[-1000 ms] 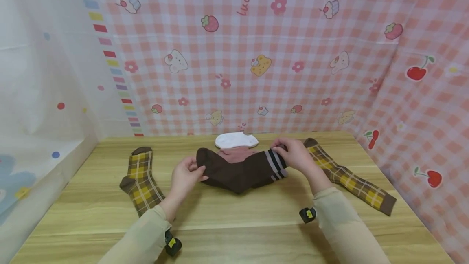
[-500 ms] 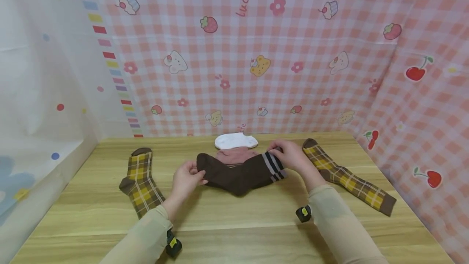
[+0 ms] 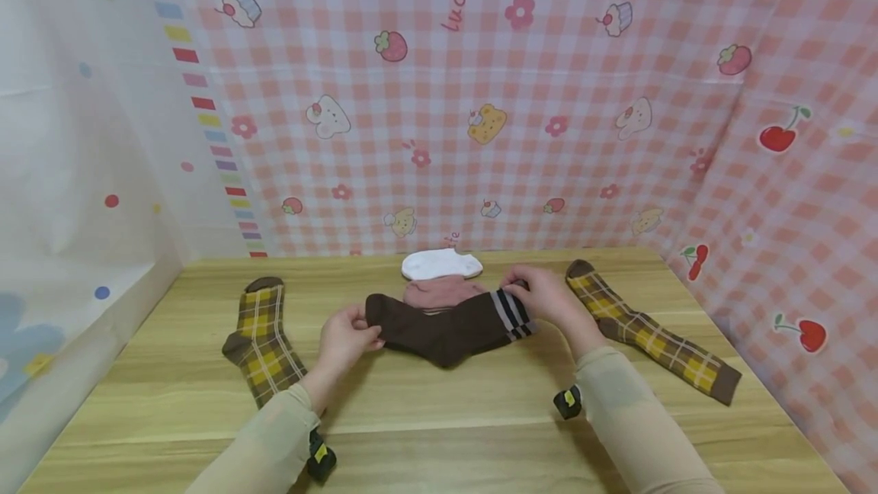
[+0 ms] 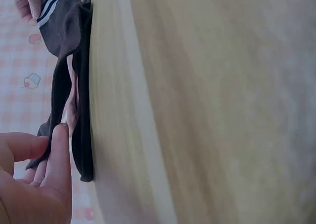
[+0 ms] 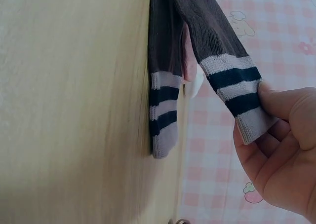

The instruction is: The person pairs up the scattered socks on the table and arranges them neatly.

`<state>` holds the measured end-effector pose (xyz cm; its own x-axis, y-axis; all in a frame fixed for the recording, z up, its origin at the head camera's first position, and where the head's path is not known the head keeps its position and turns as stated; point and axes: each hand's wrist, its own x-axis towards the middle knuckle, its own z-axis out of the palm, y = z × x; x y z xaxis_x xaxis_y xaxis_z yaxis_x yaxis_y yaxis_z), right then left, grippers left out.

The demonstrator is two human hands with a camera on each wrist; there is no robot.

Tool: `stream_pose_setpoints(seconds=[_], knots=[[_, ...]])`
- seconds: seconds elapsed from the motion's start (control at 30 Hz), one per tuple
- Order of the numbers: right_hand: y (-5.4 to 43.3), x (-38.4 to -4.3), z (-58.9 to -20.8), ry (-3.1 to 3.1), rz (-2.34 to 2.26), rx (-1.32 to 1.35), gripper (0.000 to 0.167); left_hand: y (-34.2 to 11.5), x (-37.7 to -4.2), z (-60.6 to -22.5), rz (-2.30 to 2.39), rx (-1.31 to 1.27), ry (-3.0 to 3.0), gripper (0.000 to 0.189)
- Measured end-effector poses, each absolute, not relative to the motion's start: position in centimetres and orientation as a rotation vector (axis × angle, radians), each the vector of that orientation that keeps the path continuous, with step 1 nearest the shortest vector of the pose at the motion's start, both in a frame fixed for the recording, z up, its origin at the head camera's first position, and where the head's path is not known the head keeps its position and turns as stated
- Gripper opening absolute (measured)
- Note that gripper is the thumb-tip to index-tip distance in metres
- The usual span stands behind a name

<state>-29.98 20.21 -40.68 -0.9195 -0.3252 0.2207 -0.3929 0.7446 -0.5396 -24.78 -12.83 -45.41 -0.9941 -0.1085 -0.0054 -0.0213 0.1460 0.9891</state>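
Observation:
A dark brown sock [image 3: 473,322] with grey and black cuff stripes stretches between both hands. My left hand [image 3: 346,338] pinches its toe end between thumb and fingers. At the striped cuff, my right hand [image 3: 545,299] grips the other end. The wrist views show a second brown striped sock [image 5: 165,51] lying on the table beneath the raised one; the head view mostly hides it. Just behind them lie pink socks [image 3: 439,292], partly covered, and beyond those a white low-cut sock [image 3: 441,264].
A yellow-brown plaid sock [image 3: 264,338] lies at the left, partly behind the left forearm. Another plaid sock [image 3: 658,338] lies slanted at the right. The wooden table [image 3: 439,441] meets a pink checked cloth [image 3: 439,136] at the back.
The raised brown sock has come slightly lower and nearer, showing more of the pink socks. My right hand has shifted a little left and down; both hands keep their grip.

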Motion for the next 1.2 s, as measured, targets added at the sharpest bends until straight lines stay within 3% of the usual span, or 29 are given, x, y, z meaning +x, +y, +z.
stream_pose_setpoints(seconds=[1.2], knots=[[20.5,-31.4,-43.0,-2.997,0.789,0.618,0.009,-14.0,-25.7,-44.9,-1.868,0.133,-2.606,0.022]])
